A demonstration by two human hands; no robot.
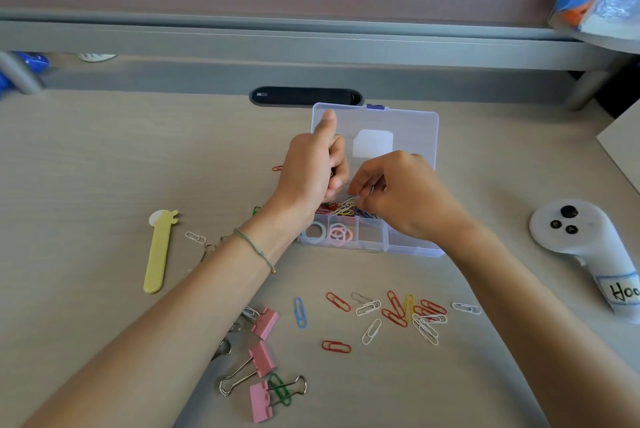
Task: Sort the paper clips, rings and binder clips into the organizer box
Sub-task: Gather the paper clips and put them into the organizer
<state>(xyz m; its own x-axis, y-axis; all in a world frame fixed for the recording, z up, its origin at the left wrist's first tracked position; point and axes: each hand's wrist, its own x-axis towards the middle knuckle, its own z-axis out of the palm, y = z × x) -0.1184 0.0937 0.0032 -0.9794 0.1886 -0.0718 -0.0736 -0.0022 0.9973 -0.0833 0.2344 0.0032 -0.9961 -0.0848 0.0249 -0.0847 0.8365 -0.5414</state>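
Note:
A clear organizer box (pixel 412 247) lies open at the middle of the desk, its lid (pixel 412 126) tilted back. One compartment holds mixed paper clips (pixel 341 210); the front ones hold pink rings (pixel 338 234) and a mint ring (pixel 313 231). My left hand (pixel 308 171) hovers over the box's left side, thumb up, fingers curled round something small that looks like paper clips. My right hand (pixel 401 195) pinches a pale paper clip just above the clip compartment. Loose paper clips (pixel 398 315) and pink binder clips (pixel 265 323) lie in front of the box.
A yellow giraffe-shaped stick (pixel 157 254) lies at the left, with a white clip (pixel 195 237) beside it. A white controller (pixel 585 247) rests at the right. A green paper clip (pixel 281 390) lies across the nearest binder clip. A black grommet (pixel 304 96) sits behind the box.

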